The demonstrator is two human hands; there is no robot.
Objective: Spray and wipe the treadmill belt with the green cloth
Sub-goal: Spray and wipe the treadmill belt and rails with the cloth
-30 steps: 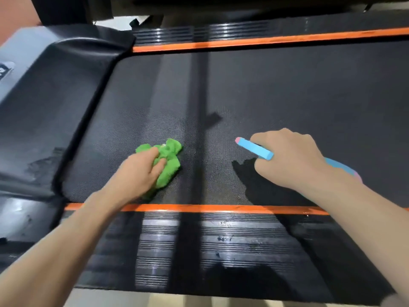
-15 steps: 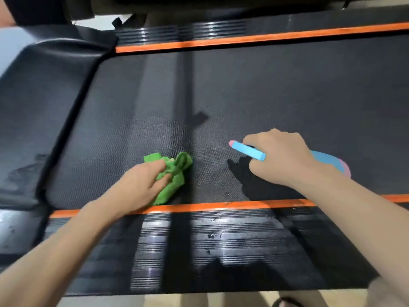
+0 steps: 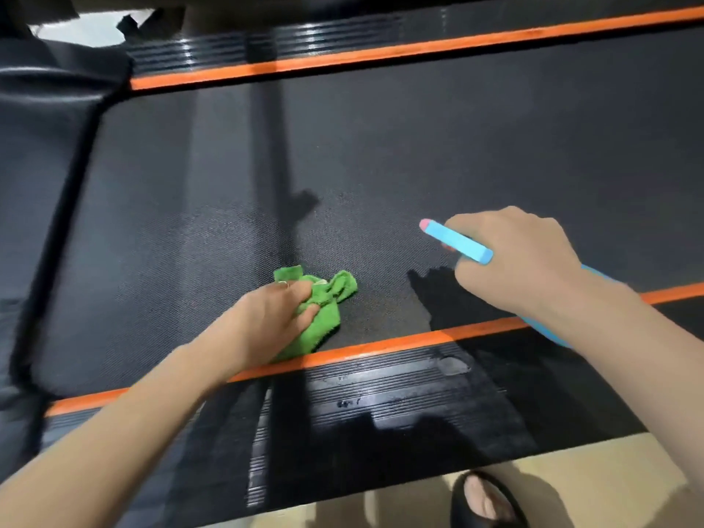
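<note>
There is a single view, from a wide-angle camera worn on the person's head. It looks forward and steeply down across the width of the dark textured treadmill belt (image 3: 419, 154), from the side of the machine. The near ribbed black side rail with its orange stripe (image 3: 381, 346) runs slantwise across the lower frame, so the view is tilted. It sits close: both bare forearms enter from the bottom corners, and the lines bow at the edges.

The left hand (image 3: 266, 322) grips a bunched green cloth (image 3: 324, 306) on the dark treadmill belt (image 3: 419, 154), beside the near orange stripe (image 3: 381, 346). The right hand (image 3: 522, 261) holds a blue spray bottle (image 3: 457, 242), nozzle pointing left.
</note>
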